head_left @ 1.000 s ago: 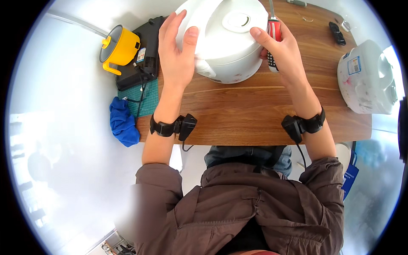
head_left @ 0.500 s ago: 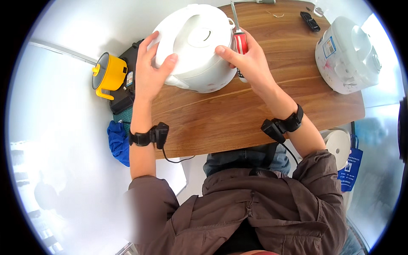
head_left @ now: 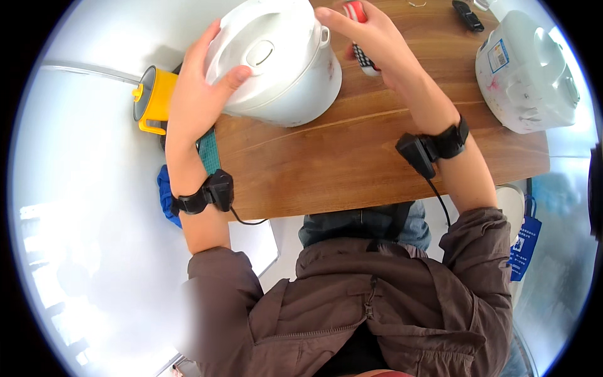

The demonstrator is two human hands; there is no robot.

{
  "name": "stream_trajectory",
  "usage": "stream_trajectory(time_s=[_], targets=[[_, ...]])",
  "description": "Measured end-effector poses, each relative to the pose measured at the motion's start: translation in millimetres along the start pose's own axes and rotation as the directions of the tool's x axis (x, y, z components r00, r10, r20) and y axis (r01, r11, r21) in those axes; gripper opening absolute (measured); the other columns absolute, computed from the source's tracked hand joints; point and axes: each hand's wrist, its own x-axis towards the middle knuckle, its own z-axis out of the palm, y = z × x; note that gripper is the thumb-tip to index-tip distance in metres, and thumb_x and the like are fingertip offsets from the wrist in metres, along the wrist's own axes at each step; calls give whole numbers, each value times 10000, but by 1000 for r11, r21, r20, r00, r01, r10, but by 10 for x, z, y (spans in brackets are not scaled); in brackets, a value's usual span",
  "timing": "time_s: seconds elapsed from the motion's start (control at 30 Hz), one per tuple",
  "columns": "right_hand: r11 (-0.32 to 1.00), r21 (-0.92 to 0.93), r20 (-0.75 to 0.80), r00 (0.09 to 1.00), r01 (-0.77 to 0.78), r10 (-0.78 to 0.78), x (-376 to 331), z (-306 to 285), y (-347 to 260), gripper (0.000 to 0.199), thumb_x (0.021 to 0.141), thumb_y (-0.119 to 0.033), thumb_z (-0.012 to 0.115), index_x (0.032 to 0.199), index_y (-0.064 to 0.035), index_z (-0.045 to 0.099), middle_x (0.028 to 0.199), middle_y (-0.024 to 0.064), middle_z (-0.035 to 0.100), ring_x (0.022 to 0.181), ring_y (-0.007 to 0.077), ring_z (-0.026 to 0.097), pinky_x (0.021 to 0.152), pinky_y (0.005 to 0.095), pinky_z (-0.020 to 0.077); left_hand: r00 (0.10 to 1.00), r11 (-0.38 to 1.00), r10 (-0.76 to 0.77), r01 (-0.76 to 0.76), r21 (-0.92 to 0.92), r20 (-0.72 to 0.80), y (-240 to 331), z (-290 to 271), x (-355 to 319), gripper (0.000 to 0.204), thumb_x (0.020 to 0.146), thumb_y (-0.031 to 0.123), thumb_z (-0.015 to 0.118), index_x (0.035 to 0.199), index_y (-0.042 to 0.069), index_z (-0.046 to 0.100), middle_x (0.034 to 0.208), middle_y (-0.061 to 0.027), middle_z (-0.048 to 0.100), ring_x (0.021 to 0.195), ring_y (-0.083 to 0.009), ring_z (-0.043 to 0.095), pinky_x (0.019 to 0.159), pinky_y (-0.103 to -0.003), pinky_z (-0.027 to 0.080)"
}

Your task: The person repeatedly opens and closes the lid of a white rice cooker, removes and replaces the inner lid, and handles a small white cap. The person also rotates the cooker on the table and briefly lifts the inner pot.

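Note:
A white rice cooker [head_left: 286, 94] with a handled lid stands tilted at the table's far left. My left hand [head_left: 201, 88] grips its left side, thumb over the lid and fingers along the rim. Just right of the cooker, my right hand [head_left: 377, 41] is wrapped round a screwdriver [head_left: 355, 11] with a red, black and white handle. Its shaft is not visible at the top of the view. The right thumb comes close to the cooker's side lug; whether it touches cannot be told.
On the wooden table [head_left: 352, 157], a second rice cooker [head_left: 524, 78], pale and flower-printed, stands at the right. Behind it lies a black object [head_left: 468, 16]. A yellow pot [head_left: 160, 97] is beyond my left arm. A blue bag [head_left: 526, 245] hangs below the table's right end.
The rice cooker has shifted left and tilted, my left hand staying on it. My right hand has come away from the cooker's side, still holding the screwdriver. The view has shifted slightly.

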Motion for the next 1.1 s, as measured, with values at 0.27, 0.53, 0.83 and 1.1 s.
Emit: stream_trajectory(time_s=[0.27,0.53,0.83,1.1], targets=[[997,-59,85,995,56,-51,-18,234,-114,649,849,-476,820,1159,45,590,854,51,624,674,100,569,545,254,472,995,959,69,-48,279,-67,1,202,-51,964,806,475,852,1532,9,422,1455,-229,515,1361,-382,497,1157,-448,373],[992,-1,39,991,129,-129,51,277,146,630,881,-430,807,1209,60,586,969,76,643,820,125,595,679,271,513,988,955,147,-127,269,-54,44,257,-76,913,857,490,798,1520,-13,425,1430,-237,524,1336,-366,510,1132,-438,386],[999,-44,73,997,19,-16,-105,287,-143,516,901,-394,787,1146,25,612,868,12,623,719,74,559,619,233,471,989,891,151,-133,434,-7,131,181,-57,851,894,440,759,1510,-34,413,1399,-271,514,1276,-446,529,1086,-463,432],[983,160,111,991,-88,71,128,28,79,427,1050,-509,558,1023,-92,645,755,-26,581,628,76,545,542,257,451,994,952,113,-104,289,-13,240,144,72,752,953,406,712,1473,-60,433,1386,-281,537,1280,-444,541,1095,-459,434]])
